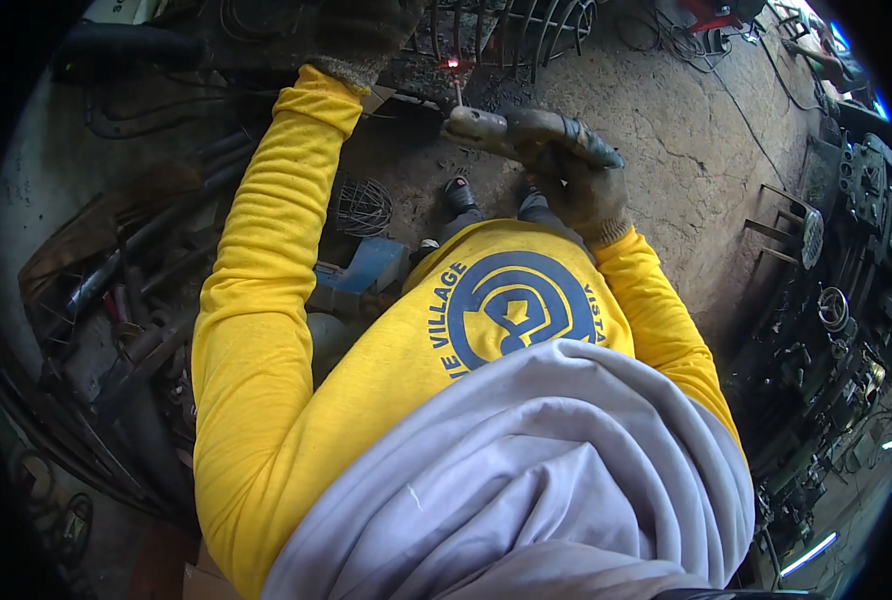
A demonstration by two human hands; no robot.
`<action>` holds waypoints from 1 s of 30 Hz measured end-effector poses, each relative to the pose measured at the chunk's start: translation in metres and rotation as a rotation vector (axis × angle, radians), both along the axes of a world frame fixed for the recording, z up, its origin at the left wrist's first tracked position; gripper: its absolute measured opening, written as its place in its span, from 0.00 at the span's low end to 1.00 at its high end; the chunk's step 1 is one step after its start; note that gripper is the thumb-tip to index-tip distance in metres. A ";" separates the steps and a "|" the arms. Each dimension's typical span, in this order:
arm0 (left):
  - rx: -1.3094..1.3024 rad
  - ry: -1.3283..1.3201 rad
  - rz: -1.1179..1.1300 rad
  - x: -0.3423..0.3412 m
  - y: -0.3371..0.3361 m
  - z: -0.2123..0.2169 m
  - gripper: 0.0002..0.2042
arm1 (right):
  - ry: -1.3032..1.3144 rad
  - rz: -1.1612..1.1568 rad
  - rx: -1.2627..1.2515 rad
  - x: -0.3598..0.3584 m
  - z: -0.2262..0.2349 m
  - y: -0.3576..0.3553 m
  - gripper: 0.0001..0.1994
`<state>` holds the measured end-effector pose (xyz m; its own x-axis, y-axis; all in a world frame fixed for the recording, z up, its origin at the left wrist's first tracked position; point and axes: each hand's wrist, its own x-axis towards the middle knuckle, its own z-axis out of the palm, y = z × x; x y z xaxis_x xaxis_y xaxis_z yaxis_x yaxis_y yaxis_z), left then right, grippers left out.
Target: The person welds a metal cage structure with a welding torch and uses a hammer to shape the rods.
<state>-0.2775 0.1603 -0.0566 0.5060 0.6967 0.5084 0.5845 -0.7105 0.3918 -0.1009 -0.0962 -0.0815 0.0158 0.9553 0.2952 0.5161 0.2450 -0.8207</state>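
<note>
My right hand (pixel 588 190), in a worn glove, grips a welding electrode holder (pixel 511 130) with a brown, scuffed head. A short, thin welding rod (pixel 457 92) sticks up from that head. Its far end meets a red glow (pixel 453 64) at the edge of a dark metal workpiece (pixel 416 75). Curved metal bars (pixel 536 25) stand just beyond the glow. My left hand (pixel 364 40), also gloved, is at the top beside the workpiece; its fingers are lost in shadow. Left of it lies a dark, thick shape (pixel 131 50) that I cannot make out.
Metal bars and scrap (pixel 131 290) crowd the left side. A blue box (pixel 371 265) and a wire coil (pixel 364 207) lie near my feet. Cables (pixel 671 35) trail over the concrete floor (pixel 701 130). Dark machine parts (pixel 866 190) line the right, near a small metal frame (pixel 791 225).
</note>
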 end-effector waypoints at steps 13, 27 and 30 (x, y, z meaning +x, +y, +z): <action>-0.046 0.157 0.039 -0.002 0.000 0.007 0.20 | -0.375 -0.104 0.000 0.003 -0.033 0.010 0.18; 0.034 -0.032 -0.070 -0.005 0.001 0.001 0.20 | -0.649 -0.209 0.127 0.003 -0.058 0.012 0.14; 0.051 -0.035 -0.059 -0.011 -0.001 0.009 0.20 | -0.611 -0.179 0.152 0.002 -0.050 0.020 0.16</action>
<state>-0.2884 0.1590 -0.0473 0.5266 0.6389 0.5608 0.5276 -0.7629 0.3736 -0.0986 -0.0764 -0.1316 -0.0428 0.9006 0.4326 0.9222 0.2022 -0.3297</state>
